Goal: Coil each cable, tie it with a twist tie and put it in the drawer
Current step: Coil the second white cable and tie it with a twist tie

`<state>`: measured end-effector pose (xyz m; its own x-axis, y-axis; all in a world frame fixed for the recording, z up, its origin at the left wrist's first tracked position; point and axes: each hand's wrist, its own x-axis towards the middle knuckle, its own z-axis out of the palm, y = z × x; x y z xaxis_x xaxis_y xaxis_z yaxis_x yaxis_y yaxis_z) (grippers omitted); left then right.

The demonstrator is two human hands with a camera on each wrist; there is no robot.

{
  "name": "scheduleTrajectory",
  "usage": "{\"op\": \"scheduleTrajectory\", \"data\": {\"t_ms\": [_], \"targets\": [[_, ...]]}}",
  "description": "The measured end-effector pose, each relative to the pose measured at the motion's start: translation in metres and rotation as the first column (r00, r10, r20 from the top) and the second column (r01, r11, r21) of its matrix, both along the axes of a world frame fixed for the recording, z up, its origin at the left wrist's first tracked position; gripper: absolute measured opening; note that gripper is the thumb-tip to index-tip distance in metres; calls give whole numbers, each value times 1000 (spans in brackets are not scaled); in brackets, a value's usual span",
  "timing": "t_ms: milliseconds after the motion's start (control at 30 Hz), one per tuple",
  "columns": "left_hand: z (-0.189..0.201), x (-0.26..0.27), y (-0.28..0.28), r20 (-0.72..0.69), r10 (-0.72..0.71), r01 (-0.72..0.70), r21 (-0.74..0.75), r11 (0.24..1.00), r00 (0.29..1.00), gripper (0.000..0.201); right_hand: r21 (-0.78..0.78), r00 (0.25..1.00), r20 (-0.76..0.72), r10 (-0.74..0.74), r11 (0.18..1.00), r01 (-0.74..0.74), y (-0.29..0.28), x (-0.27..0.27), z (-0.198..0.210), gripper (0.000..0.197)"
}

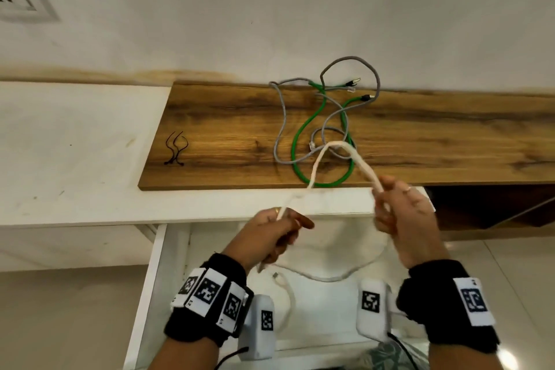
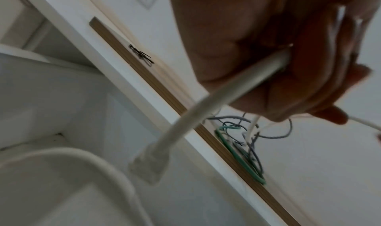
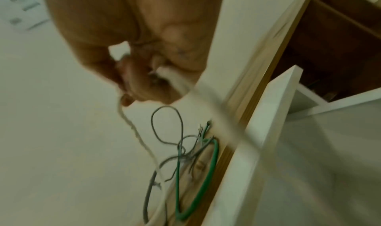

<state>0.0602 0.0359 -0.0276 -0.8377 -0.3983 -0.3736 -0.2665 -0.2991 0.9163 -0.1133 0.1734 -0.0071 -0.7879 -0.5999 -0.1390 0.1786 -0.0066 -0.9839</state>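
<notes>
Both hands work over the open drawer [image 1: 156, 273]. The left hand [image 1: 274, 233] has its fingers curled round the white cable [image 1: 336, 146] near 1 end, and the plug [image 2: 149, 165] sticks out below its palm. The right hand [image 1: 404, 219] pinches the same cable further along, fingers bent round it. Between the 2 hands the cable rises in an arch beyond the fingertips, over the wooden board [image 1: 225, 117]; the slack drops from the right hand and sags under both wrists into the drawer.

This looks like the first loop of the coil. To do it well, I would keep the left hand as the fixed anchor, let the right hand feed even loops into it with a slight twist of the cable so each turn lies flat, and keep the plug clear of the turns.

Beyond the right hand, the green cable [image 1: 300, 141] and the grey cable [image 1: 282, 111] lie tangled on the board, untouched. The twist ties [image 1: 175, 149] lie well beyond and outside the left hand.

No brand or readable writing shows; the wristbands [image 1: 210, 294] carry only black-and-white square markers.
</notes>
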Motion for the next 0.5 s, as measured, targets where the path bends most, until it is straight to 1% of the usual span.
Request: {"op": "scheduleTrajectory", "data": {"t_ms": [33, 67, 100, 133, 167, 200, 233, 267, 300, 367, 400, 433, 467, 500], "targets": [[-1, 4, -7, -20, 75, -74, 11, 997, 997, 31, -21, 988, 36, -152, 988, 153, 7, -11, 2, 23], [-2, 7, -14, -45, 136, -135, 21, 991, 990, 32, -5, 954, 19, -299, 954, 299, 15, -20, 4, 21], [-3, 11, -20, -70, 182, -181, 27, 983, 981, 33, 43, 906, -61, -418, 906, 421, 24, -26, 5, 21], [-2, 14, -25, -91, 214, -212, 31, 977, 973, 33, 116, 854, -186, -485, 853, 509, 32, -31, 5, 24], [-1, 17, -28, -110, 237, -234, 37, 971, 965, 34, 214, 811, -332, -481, 799, 562, 39, -35, 1, 28], [0, 19, -31, -131, 263, -258, 53, 965, 956, 34, 315, 785, -458, -418, 749, 583, 42, -38, -5, 30], [0, 20, -32, -153, 293, -284, 82, 955, 944, 34, 414, 775, -541, -326, 698, 583, 45, -42, -15, 34], [1, 20, -32, -178, 329, -310, 127, 942, 927, 34, 509, 785, -574, -233, 649, 565, 45, -47, -27, 36], [2, 19, -32, -206, 365, -332, 178, 926, 908, 32, 595, 810, -568, -145, 608, 526, 44, -51, -39, 35], [6, 14, -27, -258, 412, -344, 272, 899, 874, 30, 762, 873, -484, 57, 519, 388, 41, -57, -65, 27], [7, 11, -24, -274, 418, -337, 297, 893, 866, 29, 809, 881, -446, 158, 493, 321, 40, -57, -72, 26], [8, 8, -21, -281, 413, -327, 306, 894, 866, 30, 813, 863, -453, 224, 501, 297, 37, -56, -74, 28], [9, 5, -19, -278, 397, -314, 300, 901, 875, 30, 779, 832, -497, 246, 548, 303, 33, -53, -72, 30], [9, 3, -16, -267, 375, -299, 286, 910, 887, 30, 706, 786, -572, 236, 630, 325, 28, -48, -66, 32]]}}
